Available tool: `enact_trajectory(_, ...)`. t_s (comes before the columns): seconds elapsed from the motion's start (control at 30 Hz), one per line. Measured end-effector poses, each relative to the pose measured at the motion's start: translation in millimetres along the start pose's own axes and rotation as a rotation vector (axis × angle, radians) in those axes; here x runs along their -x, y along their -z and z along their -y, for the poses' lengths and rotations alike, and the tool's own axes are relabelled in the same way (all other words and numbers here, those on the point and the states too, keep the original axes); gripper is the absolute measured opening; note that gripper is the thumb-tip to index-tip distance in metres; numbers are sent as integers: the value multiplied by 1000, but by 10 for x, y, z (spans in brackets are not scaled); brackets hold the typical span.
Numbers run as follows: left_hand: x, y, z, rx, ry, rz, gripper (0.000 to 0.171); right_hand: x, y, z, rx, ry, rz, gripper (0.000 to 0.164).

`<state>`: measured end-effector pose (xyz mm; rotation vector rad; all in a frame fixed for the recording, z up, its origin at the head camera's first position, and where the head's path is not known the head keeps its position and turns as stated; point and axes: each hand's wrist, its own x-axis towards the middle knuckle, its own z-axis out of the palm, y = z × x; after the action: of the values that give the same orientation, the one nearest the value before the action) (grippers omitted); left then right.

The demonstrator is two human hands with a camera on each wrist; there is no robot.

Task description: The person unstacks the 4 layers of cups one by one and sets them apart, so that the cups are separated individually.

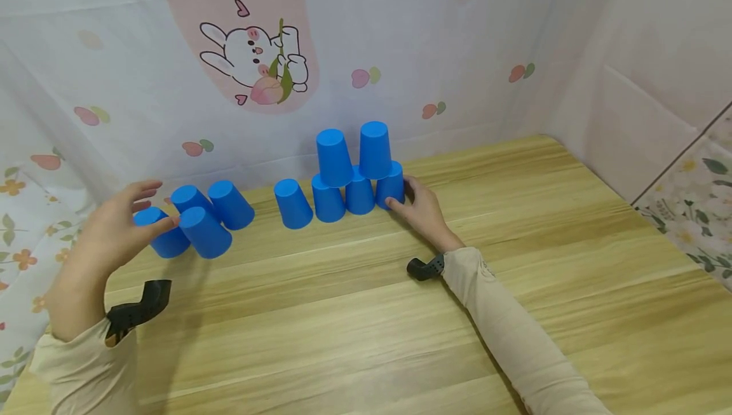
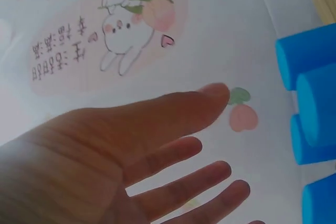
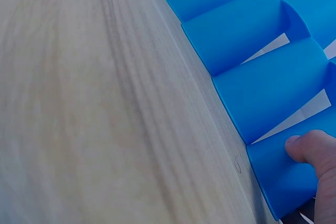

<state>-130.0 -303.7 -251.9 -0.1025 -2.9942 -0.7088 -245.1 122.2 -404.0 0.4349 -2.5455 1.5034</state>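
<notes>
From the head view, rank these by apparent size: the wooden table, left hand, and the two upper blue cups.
1. Wooden table
2. Left hand, perhaps enlarged by nearness to the camera
3. Left upper cup and right upper cup: too alike to rank

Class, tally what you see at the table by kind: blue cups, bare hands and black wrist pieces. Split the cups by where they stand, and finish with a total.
Blue cups: 10 (4 in the left cluster, 4 in the lower row, 2 in the upper tier)
Bare hands: 2 (left hand, right hand)
Black wrist pieces: 2
Total: 14
</notes>
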Motion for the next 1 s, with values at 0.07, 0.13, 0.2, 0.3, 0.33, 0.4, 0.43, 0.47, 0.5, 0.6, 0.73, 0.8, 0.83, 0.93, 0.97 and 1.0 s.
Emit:
enact_trajectory(0.07,11,5,-66,-18,-10,-3,71,3,0,0,-7,-1,0,59)
enact_trajectory(0.13,20,3,-147,-22,-32,-16,70,2,-1,-4,-7,-2,1,59)
enact_trajectory(0.2,29,-4,-239,-17,-55,-28,68,-2,3,-8,-1,-1,2,59)
enact_trajectory(0.3,35,-33,-379,25,-122,-43,64,-9,7,-10,7,-1,0,59)
enact_trajectory(0.33,29,-51,-430,47,-151,-44,63,-10,8,-10,8,0,0,59)
enact_trajectory(0.4,15,-98,-534,95,-203,-42,60,-10,5,-15,10,-1,-1,59)
enact_trajectory(0.43,4,-127,-588,117,-229,-44,59,-10,2,-18,9,-2,1,59)
enact_trajectory(0.47,-9,-157,-643,136,-249,-39,58,-11,-1,-19,8,-2,2,59)
enact_trajectory(0.5,-29,-188,-699,148,-269,-38,58,-12,-5,-21,7,-2,4,59)
enact_trajectory(0.6,-83,-271,-852,174,-297,-35,57,-11,-12,-10,3,-5,9,59)
enact_trajectory(0.73,-205,-372,-1034,238,-317,-44,58,-3,-12,1,1,-16,6,59)
enact_trajectory(0.8,-290,-437,-1111,279,-325,-65,58,-1,-9,1,5,-18,5,60)
enact_trajectory(0.83,-336,-472,-1148,310,-324,-70,58,-3,-9,0,4,-17,4,60)
enact_trajectory(0.93,-483,-590,-1265,380,-301,-84,61,-6,-6,-1,1,-14,5,60)
enact_trajectory(0.97,-533,-637,-1306,389,-294,-101,62,-7,-3,0,1,-12,6,60)
enact_trajectory(1.0,-581,-685,-1352,395,-281,-112,64,-9,-1,0,2,-8,7,60)
